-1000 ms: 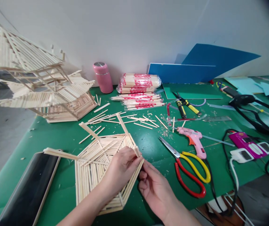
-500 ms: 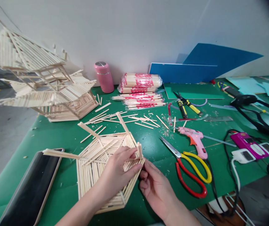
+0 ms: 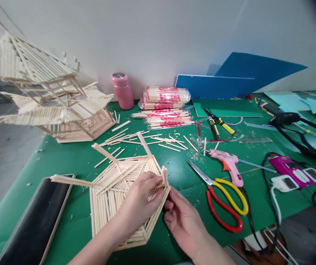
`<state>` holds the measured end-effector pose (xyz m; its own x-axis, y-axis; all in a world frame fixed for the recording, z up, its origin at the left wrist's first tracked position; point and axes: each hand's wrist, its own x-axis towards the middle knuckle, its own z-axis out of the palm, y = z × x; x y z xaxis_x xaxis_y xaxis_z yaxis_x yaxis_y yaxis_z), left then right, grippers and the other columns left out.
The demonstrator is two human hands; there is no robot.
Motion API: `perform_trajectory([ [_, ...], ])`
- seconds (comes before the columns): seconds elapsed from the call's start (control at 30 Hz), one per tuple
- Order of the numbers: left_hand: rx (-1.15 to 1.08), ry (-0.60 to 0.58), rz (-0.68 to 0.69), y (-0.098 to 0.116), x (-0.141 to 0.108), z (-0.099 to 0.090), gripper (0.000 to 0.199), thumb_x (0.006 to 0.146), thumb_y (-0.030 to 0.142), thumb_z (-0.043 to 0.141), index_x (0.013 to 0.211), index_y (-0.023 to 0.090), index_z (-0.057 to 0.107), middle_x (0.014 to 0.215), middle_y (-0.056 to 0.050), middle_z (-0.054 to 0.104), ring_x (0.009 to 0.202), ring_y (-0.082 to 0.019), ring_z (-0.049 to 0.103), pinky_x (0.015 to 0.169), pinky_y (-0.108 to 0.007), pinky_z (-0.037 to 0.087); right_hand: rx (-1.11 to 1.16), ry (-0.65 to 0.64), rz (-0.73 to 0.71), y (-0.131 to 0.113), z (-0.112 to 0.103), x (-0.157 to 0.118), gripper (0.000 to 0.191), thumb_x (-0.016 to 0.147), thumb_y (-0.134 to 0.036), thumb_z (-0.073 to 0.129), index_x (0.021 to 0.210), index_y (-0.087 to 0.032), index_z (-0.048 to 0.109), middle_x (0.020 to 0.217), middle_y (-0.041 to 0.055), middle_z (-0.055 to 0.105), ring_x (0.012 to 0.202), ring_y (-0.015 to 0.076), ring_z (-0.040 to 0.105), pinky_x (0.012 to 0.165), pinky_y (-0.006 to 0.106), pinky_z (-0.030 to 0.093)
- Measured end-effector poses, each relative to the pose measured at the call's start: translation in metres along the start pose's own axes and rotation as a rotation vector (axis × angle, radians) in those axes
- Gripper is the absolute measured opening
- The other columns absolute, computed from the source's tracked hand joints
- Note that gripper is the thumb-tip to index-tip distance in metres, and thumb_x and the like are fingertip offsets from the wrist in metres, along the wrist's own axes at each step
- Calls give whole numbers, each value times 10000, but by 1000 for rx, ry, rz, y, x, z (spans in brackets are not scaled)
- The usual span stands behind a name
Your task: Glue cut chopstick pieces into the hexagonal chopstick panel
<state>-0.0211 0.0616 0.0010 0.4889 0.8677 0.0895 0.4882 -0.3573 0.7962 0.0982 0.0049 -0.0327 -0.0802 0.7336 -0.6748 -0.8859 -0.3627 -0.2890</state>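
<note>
A many-sided platform of pale wooden sticks point(image 3: 105, 209) lies on the green table, with stick posts at several corners. Three posts on its far and left sides lean outward. At the right corner a short post point(image 3: 164, 176) stands nearly upright. My left hand point(image 3: 137, 200) reaches over the platform, its thumb and index finger closed around the foot of this post. Just outside the same corner is my right hand point(image 3: 184, 221), fingers curled and fingertips pinching the platform's edge. The exact contact under the right fingertips is partly hidden.
A stick-built pavilion point(image 3: 64, 106) stands at the back left, a phone point(image 3: 33, 224) in front. Behind the platform are loose sticks point(image 3: 147, 139), a pink flask point(image 3: 123, 92) and bundled sticks point(image 3: 166, 97). Scissors point(image 3: 210, 182), a glue gun point(image 3: 228, 163) and pliers point(image 3: 218, 123) lie right.
My left thumb and fingers have shifted very slightly at the corner post. The platform, the posts and my right hand look almost unmoved.
</note>
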Motion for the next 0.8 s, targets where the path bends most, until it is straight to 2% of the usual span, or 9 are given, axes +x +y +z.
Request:
perform_trajectory([
  [0.4, -47, 71, 67, 9, 16, -9, 77, 755, 186, 542, 768, 165, 616, 782, -32, 557, 740, -144, 549, 678, -264, 437, 7, -39, 5, -1, 1, -2, 183, 647, -198, 708, 807, -114, 672, 564, -43, 489, 485, 23, 408, 385, 119, 261],
  [0.8, -69, 70, 26, -1, 10, 1, 109, 768, 185, 546, 725, 172, 646, 716, -22, 633, 683, -137, 597, 645, -238, 462, 1, -17, 14, -3, 3, -2, 258, 608, -213, 735, 838, -115, 670, 567, -50, 490, 479, 22, 404, 381, 114, 263],
])
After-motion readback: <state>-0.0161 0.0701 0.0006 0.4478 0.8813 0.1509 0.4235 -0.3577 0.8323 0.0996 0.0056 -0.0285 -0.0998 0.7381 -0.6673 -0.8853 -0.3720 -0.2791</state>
